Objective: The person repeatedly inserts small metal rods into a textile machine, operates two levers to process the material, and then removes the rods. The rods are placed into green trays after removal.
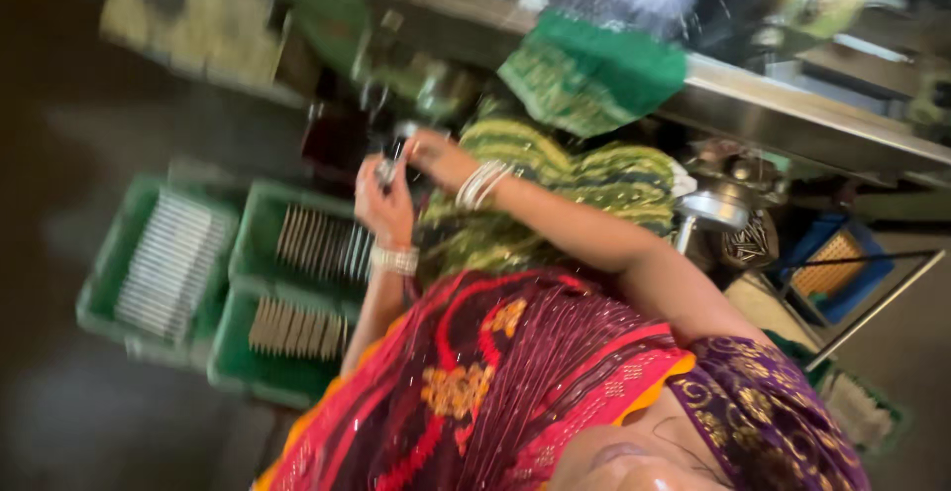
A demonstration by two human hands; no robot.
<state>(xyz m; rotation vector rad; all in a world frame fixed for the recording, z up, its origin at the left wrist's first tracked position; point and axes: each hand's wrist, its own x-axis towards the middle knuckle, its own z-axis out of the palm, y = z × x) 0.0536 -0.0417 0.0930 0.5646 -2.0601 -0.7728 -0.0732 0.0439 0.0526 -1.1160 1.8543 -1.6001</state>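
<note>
Fingers of the left hand (384,206) curl together around a small dark metallic part (389,169), which sits at the top of that fist, raised in front of the body. Motion blur hides the part's exact shape. Fingertips of the right hand (436,154) bend down onto the same part from the upper right. Whether they pinch it or only touch it cannot be told. The two hands meet at the part and touch each other there.

Each wrist carries a stack of white bangles (394,258). The right forearm runs back to a purple patterned sleeve (753,402). A red and maroon embroidered drape (495,372) covers the chest below both arms. A green and yellow striped cloth (565,189) lies under the right forearm.

Three green plastic crates stand on the dark floor to the left of the hands. The far-left crate (109,283), the middle crate (260,216) and the nearest crate (238,362) each hold a row of pale flat strips. A long grey metal bench edge (792,109) runs across the upper right, with a folded green patterned cloth (589,70) on it. A round silver metal fitting (713,209) and a blue plastic crate (842,263) sit below that edge, well apart from the hands.
</note>
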